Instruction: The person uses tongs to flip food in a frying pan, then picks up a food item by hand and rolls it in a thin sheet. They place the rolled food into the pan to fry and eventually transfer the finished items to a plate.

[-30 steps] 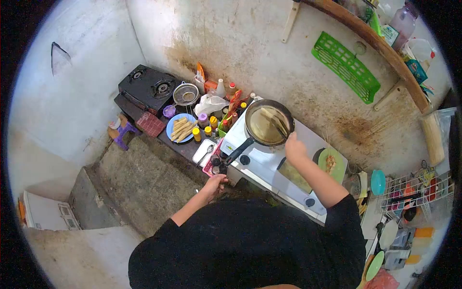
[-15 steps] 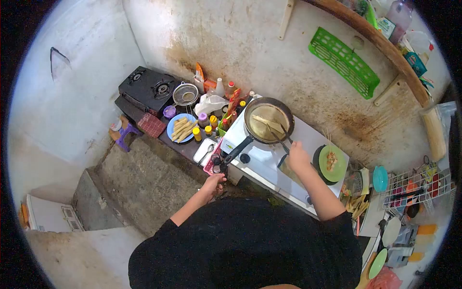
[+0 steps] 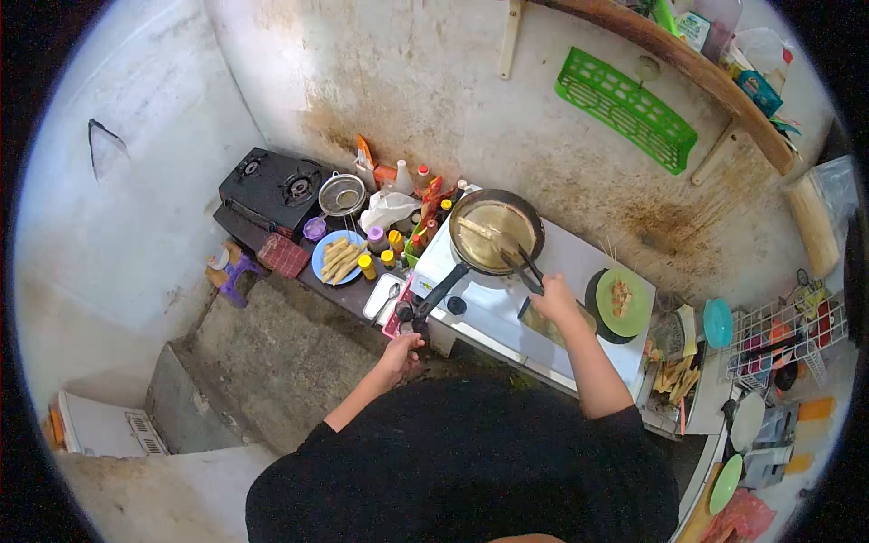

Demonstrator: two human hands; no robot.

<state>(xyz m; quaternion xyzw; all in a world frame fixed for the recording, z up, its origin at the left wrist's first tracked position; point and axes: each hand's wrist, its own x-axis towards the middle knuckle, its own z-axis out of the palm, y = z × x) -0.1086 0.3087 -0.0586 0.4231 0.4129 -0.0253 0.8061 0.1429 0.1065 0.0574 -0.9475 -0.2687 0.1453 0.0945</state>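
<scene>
My right hand (image 3: 554, 297) is closed around dark tongs (image 3: 523, 271), whose tips reach into the frying pan (image 3: 496, 249) on the white stove (image 3: 489, 308). A pale stick-shaped roll (image 3: 477, 228) lies in the oil, close to the tongs' tips. The pan's black handle (image 3: 444, 288) points down and left toward my left hand (image 3: 399, 355). That hand hangs just below the handle's end, with its fingers curled; whether anything is in them is hidden. A blue plate (image 3: 319, 262) piled with similar rolls (image 3: 342, 260) stands to the left of the stove.
Yellow-capped bottles (image 3: 367, 266) and a white tray (image 3: 376, 303) with a spoon crowd the counter. A black two-burner stove (image 3: 267, 190) is farther left. On the right sit a green plate (image 3: 638, 303) with food and a wire dish rack (image 3: 769, 339). A green basket (image 3: 626, 109) hangs on the wall.
The view has shifted slightly. In the pan, the tongs' tips have moved and their arms look wider apart. My left hand stays near the handle's end.
</scene>
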